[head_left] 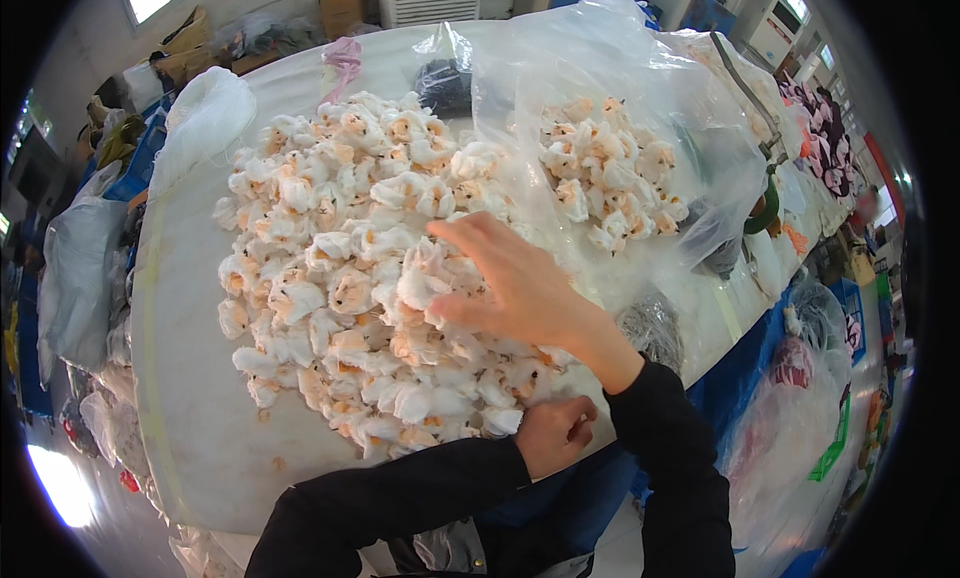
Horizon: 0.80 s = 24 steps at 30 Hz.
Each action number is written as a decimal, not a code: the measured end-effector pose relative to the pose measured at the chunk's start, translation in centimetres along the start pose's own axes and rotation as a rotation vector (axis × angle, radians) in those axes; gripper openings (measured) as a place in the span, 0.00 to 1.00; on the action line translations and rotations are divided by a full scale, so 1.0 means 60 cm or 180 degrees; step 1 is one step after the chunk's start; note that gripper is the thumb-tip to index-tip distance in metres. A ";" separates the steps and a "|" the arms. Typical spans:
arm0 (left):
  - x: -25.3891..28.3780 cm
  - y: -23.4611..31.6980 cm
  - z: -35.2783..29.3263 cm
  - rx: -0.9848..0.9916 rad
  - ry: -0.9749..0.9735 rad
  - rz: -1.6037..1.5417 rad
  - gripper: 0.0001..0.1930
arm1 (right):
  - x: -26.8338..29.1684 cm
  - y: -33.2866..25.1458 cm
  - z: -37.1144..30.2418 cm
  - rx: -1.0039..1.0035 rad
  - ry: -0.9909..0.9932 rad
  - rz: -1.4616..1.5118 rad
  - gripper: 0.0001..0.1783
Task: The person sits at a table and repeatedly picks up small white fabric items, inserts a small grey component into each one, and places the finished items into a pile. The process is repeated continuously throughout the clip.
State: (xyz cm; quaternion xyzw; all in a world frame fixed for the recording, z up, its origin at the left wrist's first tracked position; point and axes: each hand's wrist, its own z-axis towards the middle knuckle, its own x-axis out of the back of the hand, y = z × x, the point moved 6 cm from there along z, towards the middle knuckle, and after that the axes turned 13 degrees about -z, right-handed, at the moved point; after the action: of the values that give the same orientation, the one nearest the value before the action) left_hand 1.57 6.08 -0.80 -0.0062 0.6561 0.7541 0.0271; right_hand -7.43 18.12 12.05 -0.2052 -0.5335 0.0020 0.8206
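A wide heap of small fluffy white plush pieces (350, 291) with peach and orange patches and dark specks covers the middle of the table. Over its right part reaches my right hand (515, 283), fingers stretched out and thumb apart. One plush piece (425, 275) shows in the gap between thumb and fingers, not gripped. My left hand (556, 437) rests closed at the table's front edge, just right of the heap's near end. Its fingers curl inward, and whatever they may hold is hidden.
A clear plastic bag (570, 63) lies at the back right, with more white plush pieces (610, 173) on it. A dark bundle (443, 86) and a pink cloth strip (343, 66) lie at the far edge. A clear bag of dark strands (652, 328) sits right of my right wrist.
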 end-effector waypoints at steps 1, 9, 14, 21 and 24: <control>0.001 0.001 0.001 0.0061 0.0004 -0.0014 0.06 | -0.013 -0.012 0.011 0.0113 -0.0078 -0.0016 0.38; 0.002 0.000 0.000 -0.0052 0.0103 0.0058 0.07 | -0.045 0.010 -0.045 -0.0317 -0.0919 0.0084 0.28; 0.002 -0.002 0.000 0.0060 -0.0028 0.0134 0.07 | -0.019 0.041 -0.135 -0.0758 -0.1251 0.0503 0.26; 0.005 0.009 0.004 -0.0167 0.0206 0.0410 0.09 | 0.066 0.034 -0.232 -0.0684 0.0283 0.0413 0.31; 0.012 0.010 0.004 -0.0015 0.0164 0.0447 0.10 | 0.108 0.018 -0.279 -0.0924 0.0872 -0.0033 0.29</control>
State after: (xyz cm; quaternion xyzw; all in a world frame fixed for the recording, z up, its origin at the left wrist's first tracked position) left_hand 0.84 6.24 -0.23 0.0204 0.6537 0.7553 -0.0428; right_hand 10.25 14.94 11.58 -0.3170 -0.4126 -0.1071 0.8472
